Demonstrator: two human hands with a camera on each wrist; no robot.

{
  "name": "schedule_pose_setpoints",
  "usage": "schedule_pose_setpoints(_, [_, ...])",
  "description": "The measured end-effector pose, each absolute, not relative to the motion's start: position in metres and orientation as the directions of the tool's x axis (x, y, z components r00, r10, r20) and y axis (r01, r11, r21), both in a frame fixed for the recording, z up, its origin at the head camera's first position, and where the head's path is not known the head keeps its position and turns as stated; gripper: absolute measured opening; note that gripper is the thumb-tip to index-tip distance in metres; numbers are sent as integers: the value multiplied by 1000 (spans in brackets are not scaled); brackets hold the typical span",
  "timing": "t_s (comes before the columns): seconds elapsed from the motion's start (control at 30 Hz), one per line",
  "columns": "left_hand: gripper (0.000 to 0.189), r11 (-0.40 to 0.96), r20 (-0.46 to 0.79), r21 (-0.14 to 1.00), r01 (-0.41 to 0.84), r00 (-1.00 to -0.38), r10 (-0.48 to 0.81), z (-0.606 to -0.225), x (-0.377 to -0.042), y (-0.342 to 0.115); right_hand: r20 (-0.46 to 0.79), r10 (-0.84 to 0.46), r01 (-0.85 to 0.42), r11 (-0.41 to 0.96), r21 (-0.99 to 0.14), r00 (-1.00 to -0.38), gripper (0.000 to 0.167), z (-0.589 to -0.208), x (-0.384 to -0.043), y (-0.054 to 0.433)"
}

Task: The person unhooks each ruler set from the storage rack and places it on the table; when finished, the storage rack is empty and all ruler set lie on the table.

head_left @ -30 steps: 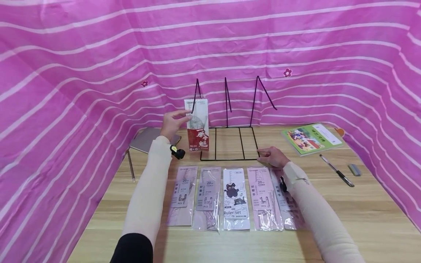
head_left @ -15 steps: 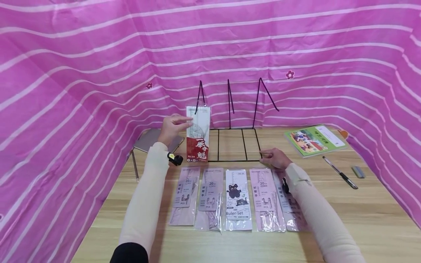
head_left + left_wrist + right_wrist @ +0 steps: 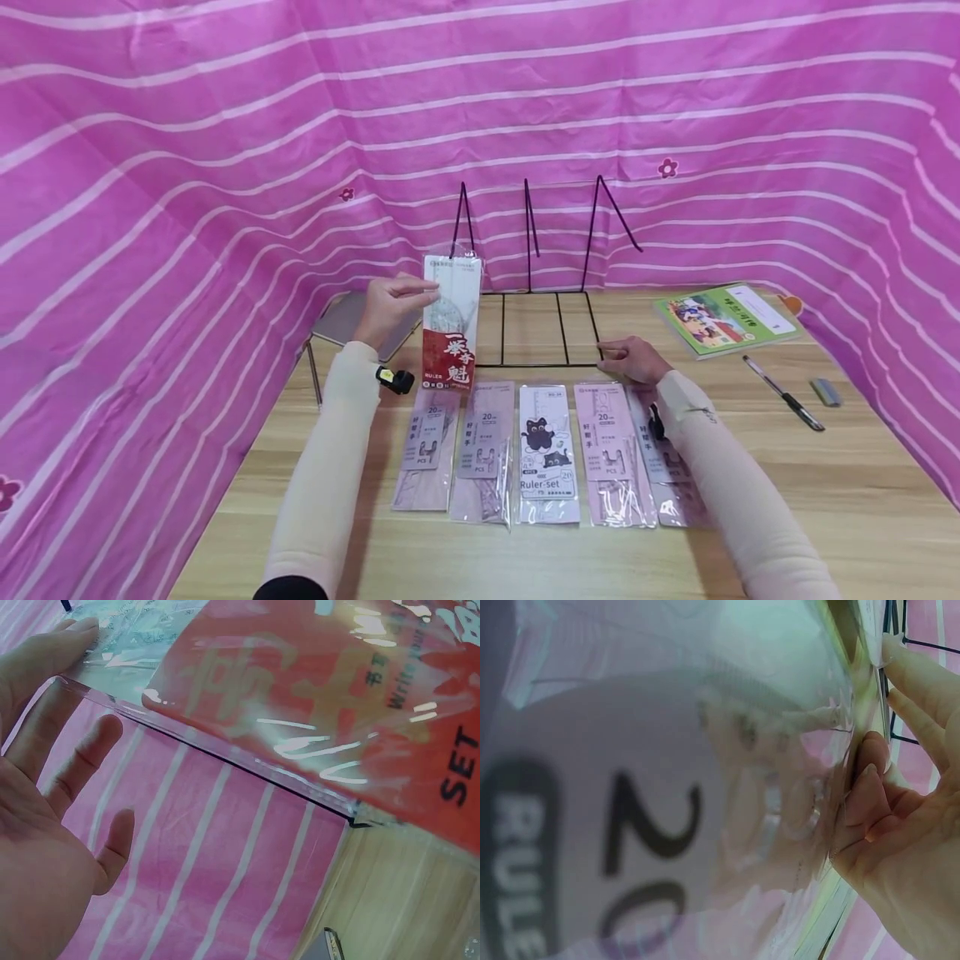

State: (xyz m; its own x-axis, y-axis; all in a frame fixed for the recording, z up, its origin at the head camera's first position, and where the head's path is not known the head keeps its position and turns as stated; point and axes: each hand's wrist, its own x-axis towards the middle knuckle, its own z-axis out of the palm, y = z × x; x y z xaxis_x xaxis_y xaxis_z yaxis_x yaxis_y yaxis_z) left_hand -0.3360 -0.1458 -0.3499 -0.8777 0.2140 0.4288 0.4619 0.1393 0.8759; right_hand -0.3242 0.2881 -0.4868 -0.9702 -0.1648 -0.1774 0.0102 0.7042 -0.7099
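Observation:
My left hand (image 3: pixel 390 304) pinches the left edge of a ruler set package (image 3: pixel 450 325), white above and red below, in a clear sleeve. It hangs upright in front of the black wire rack (image 3: pixel 558 329), its clear top tab overlapping the tip of the rack's left hook (image 3: pixel 463 212) in the head view. In the left wrist view the thumb (image 3: pixel 79 634) lies on the sleeve, the other fingers spread behind its edge. At the rack's front right corner, my right hand (image 3: pixel 636 358) pinches the base wire between thumb and fingers.
Several packaged ruler sets, one with black cats (image 3: pixel 546 450), lie in a row before the rack. Right of it are a green book (image 3: pixel 723 321), a pen (image 3: pixel 783 393) and an eraser (image 3: pixel 827 392). A grey notebook (image 3: pixel 345 317) and pencil (image 3: pixel 313 375) lie left. Pink striped cloth (image 3: pixel 480 100) surrounds the table.
My left hand has lowered the package and drawn it toward me; its top now sits at the hook's tip, where the hook earlier overlapped its face. The right hand stays at the rack's corner.

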Motion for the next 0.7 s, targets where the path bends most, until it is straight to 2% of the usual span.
schedule_pose_setpoints(0.3, [22, 131, 456, 863, 487, -865, 209, -370, -334, -158, -162, -190, -21, 709, -705, -968, 58, -488, -324, 287])
schedule_pose_setpoints(0.5, [21, 101, 478, 858, 504, -854, 208, -375, -318, -168, -129, -202, -57, 717, -694, -971, 58, -490, -326, 289])
schedule_pose_setpoints(0.7, [23, 103, 413, 893, 438, -888, 202, -383, -305, -188, -88, -218, -103, 729, -677, -972, 57, -489, -328, 292])
